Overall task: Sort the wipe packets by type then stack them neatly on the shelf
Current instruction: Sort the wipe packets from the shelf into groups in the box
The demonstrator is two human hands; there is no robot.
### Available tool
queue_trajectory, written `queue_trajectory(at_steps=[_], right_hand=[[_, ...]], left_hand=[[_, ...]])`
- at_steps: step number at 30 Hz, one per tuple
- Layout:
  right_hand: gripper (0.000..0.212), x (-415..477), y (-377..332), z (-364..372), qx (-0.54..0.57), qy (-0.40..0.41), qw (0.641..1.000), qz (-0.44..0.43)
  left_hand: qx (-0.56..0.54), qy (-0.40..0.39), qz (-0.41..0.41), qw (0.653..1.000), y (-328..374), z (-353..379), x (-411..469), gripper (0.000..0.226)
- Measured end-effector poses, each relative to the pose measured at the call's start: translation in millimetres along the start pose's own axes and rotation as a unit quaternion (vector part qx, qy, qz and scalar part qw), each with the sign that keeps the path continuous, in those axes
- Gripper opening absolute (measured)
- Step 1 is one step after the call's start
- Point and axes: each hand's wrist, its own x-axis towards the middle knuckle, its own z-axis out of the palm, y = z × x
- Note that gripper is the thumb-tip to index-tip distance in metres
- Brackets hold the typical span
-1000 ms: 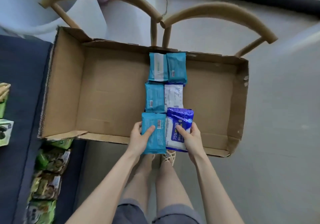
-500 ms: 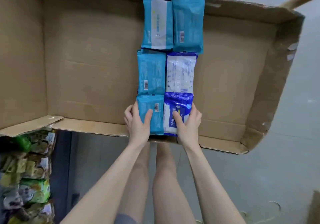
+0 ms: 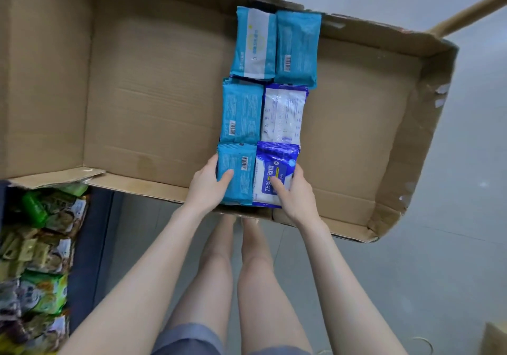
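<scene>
Head view: the left hand (image 3: 208, 187) grips a teal wipe packet (image 3: 241, 168), thumb on its top face, and the right hand (image 3: 296, 195) likewise grips a dark blue wipe packet (image 3: 277, 162). The two lie side by side, touching, at the near wall of the cardboard box (image 3: 153, 107). Beyond them lie a second teal packet (image 3: 241, 110) beside a white packet (image 3: 284, 113), then a white-banded teal packet (image 3: 255, 43) and a plain teal packet (image 3: 297, 47) at the far wall.
</scene>
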Motion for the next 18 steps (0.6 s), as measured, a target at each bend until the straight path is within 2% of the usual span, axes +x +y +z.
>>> queue_trajectory(at_steps=[6, 11, 18], right_hand=[[0.043, -56.6, -35.7, -35.0, -0.180, 0.014, 0.978, -0.106], [0.040, -126.2, -108.0, -58.2, -0.227, 0.037, 0.941, -0.249], [0.038, -238.7, -208.7, -37.8, -0.260, 0.046, 0.846, -0.463]], left_hand=[[0.050, 0.052, 0.050, 0.996, 38.0, -44.0, -63.3, 0.033], [0.044, 0.133, 0.109, 0.984, 65.0, -104.3, -150.2, 0.034], [0.026, 0.313, 0.132, 0.940, 44.3, -188.0, -279.3, 0.034]])
